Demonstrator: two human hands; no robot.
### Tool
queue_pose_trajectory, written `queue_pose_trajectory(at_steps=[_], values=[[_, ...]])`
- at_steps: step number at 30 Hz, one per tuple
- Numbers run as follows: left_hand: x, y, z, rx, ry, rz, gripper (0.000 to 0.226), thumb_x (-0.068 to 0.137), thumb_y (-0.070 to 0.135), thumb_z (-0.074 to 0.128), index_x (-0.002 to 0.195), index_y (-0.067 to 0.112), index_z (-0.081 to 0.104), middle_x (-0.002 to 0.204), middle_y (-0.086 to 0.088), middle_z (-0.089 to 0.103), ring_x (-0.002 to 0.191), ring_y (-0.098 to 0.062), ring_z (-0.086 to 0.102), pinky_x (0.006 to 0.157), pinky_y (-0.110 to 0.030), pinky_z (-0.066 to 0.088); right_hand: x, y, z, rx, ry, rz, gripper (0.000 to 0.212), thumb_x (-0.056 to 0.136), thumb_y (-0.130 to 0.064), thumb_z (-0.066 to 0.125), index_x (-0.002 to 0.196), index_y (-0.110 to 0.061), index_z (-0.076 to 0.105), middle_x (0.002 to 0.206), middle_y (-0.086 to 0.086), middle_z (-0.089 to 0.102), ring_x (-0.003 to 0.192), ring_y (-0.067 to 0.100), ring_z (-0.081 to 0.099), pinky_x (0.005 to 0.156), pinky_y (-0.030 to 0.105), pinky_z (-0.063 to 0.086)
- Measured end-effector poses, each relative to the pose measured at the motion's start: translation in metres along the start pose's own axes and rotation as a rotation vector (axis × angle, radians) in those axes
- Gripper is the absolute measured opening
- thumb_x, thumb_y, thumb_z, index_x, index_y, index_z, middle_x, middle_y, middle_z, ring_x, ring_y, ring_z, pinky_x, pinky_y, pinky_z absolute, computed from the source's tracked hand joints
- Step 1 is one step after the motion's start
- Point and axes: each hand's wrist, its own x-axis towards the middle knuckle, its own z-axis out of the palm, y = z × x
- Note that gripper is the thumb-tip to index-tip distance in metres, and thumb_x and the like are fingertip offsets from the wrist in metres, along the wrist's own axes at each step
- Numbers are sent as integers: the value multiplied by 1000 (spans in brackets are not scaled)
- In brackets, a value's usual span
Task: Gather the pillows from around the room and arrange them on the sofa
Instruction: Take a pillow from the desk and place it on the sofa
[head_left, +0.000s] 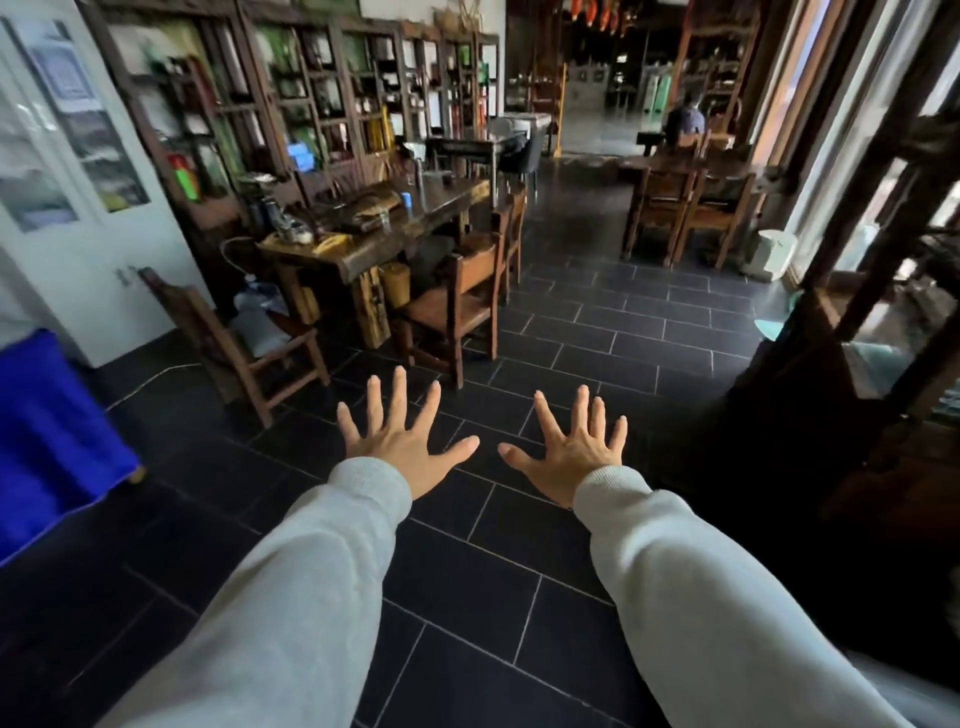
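A person stands on a dark tiled floor (519, 332) with both arms stretched forward in pale grey sleeves (291, 571). The left hand (402, 447), at about eleven o'clock from the centre of the view, and the right hand (576, 457), at about one o'clock, are both spread flat, palms down and fingers splayed, grasping nothing; they hang over bare floor, thumbs pointing toward each other but apart. Held out empty like this, they look like a starting pose, so the pillow gathering is probably yet to begin. No pillow can be made out with certainty, and no sofa is plainly shown. A bright blue cloth (47, 447) covering something at nine o'clock might be a seat, but that cannot be told. At eleven o'clock a long dark wooden table (415, 218) stands along the wall, ringed by wooden chairs (457, 306); one chair (244, 338) at ten o'clock holds a pale bundle that is too blurred to identify. On the table sit small items, among them a blue cup (406, 200); what is in it cannot be seen. Behind it, wooden shelves (311, 93) are crowded with bottles and boxes. At one o'clock, far off, stand another table and chairs (691, 208), with a seated person (685, 119) beyond. A pale bin (769, 254) stands at two o'clock, its contents hidden.
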Motion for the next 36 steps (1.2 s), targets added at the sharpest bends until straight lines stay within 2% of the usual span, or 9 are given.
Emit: queue_pose_trajectory(at_steps=[7, 14, 23, 30, 36], values=[[39, -64, -9, -25, 4, -168, 105, 66, 100, -2, 155, 49, -24, 161, 2, -45, 148, -30, -41, 115, -68, -19, 64, -86, -12, -31, -51, -169, 102, 75, -97, 9, 161, -45, -12, 169, 16, -24, 155, 38, -21, 116, 64, -19], [112, -100, -28, -52, -4, -361, 99, 76, 97, 6, 157, 47, -23, 163, 0, -42, 150, -32, -38, 116, -67, -17, 172, -140, -29, -42, -57, -327, 104, 75, -98, 9, 162, -43, -9, 171, 17, -17, 156, 38, -17, 119, 64, -16], [178, -154, -41, -61, 0, -558, 110, 62, 104, -5, 156, 49, -21, 166, 1, -35, 153, -32, -31, 115, -67, -18, 266, -232, -33, -103, -63, -550, 104, 75, -97, 5, 162, -42, -9, 171, 17, -14, 157, 40, -13, 118, 64, -15], [216, -252, -41, -71, 33, -699, 107, 65, 101, -3, 158, 49, -17, 168, -1, -33, 154, -32, -29, 116, -68, -14, 326, -336, -15, -112, -82, -646, 102, 76, -96, 3, 162, -43, -8, 171, 17, -13, 157, 41, -12, 117, 64, -16], [260, -362, -55, -104, 66, -810, 104, 69, 100, 3, 157, 49, -18, 168, 1, -33, 154, -30, -29, 118, -68, -15, 380, -460, -6, -101, -64, -720, 105, 73, -98, 4, 162, -43, -3, 172, 18, -8, 157, 42, -10, 117, 65, -15]])
